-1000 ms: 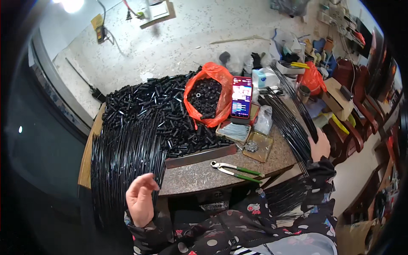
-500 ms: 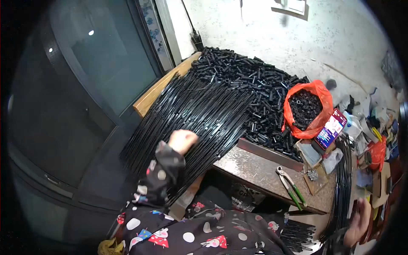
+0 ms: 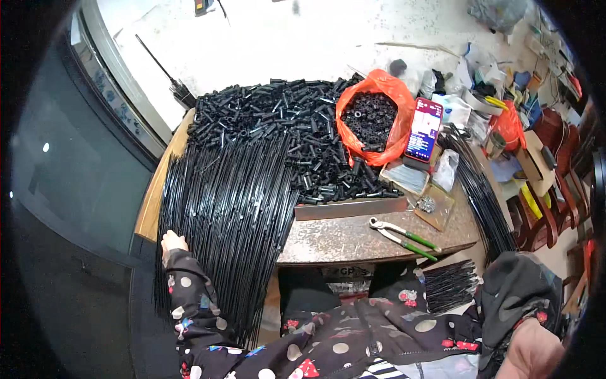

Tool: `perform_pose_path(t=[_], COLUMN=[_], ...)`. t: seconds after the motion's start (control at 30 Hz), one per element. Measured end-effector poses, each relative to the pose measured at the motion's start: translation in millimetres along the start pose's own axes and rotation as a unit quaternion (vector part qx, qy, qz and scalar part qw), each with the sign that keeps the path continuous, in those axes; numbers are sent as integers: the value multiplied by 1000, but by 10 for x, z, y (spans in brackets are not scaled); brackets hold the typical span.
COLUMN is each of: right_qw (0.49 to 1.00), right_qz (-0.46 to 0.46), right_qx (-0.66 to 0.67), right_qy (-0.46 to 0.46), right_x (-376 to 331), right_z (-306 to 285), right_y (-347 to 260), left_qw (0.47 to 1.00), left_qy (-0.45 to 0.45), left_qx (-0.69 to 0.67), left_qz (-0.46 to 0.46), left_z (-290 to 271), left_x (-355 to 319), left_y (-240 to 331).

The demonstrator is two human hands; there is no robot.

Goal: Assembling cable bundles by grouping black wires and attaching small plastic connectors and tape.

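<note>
The left hand (image 3: 172, 241) rests on the near left edge of a broad bundle of long black rods (image 3: 230, 215). Its fingers curl into the rods, but whether this grip is clamped on any of them cannot be told from the head view. The sleeve behind it is dark with pale dots.

The right hand (image 3: 530, 350) sits at the lower right corner of the view, well apart from the rods on the desk. Only part of it shows, and its grip state cannot be told. A second bundle of black rods (image 3: 483, 196) runs in a curve down the right side of the desk toward that arm.

The main rod bundle lies across the left part of the desk (image 3: 353, 239) and overhangs its near edge. Just behind and to the right of it lies a heap of short black tubes (image 3: 284, 120). An orange bag (image 3: 372, 120), open and filled with small black rings, stands at the right of the heap. A phone (image 3: 424, 129) with a lit screen leans just beside the bag. A metal bar (image 3: 350, 208) lies along the near edge of the heap. Green-handled pliers (image 3: 404, 239) lie on the bare desk in front of the bar. A short bunch of black rods (image 3: 449, 284) rests below the desk edge, near the lap.
</note>
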State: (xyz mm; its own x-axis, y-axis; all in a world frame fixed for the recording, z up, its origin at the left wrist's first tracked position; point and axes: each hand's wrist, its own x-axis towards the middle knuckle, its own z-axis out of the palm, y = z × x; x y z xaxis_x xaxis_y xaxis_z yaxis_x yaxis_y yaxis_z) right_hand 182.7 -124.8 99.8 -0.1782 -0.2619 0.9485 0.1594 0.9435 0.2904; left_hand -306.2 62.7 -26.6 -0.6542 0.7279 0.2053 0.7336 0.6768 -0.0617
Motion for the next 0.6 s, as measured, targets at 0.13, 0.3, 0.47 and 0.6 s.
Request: perform_pose_path(t=[0.13, 0.3, 0.47, 0.6], right_qw=[999, 996, 993, 985], right_qz=[18, 56, 84, 120], right_qx=[31, 61, 75, 111], right_qy=[11, 28, 36, 46], right_x=[-252, -502, -976, -1414], right_z=[-161, -120, -614, -867], right_y=[-232, -139, -725, -1388], left_qw=[992, 985, 995, 1000], left_qy=[13, 11, 56, -17], left_qx=[-122, -168, -49, -25], left_qz=[-10, 48, 72, -8], left_z=[-171, 180, 63, 75], left_x=[-59, -33, -54, -109], left_y=[-67, -223, -115, -243])
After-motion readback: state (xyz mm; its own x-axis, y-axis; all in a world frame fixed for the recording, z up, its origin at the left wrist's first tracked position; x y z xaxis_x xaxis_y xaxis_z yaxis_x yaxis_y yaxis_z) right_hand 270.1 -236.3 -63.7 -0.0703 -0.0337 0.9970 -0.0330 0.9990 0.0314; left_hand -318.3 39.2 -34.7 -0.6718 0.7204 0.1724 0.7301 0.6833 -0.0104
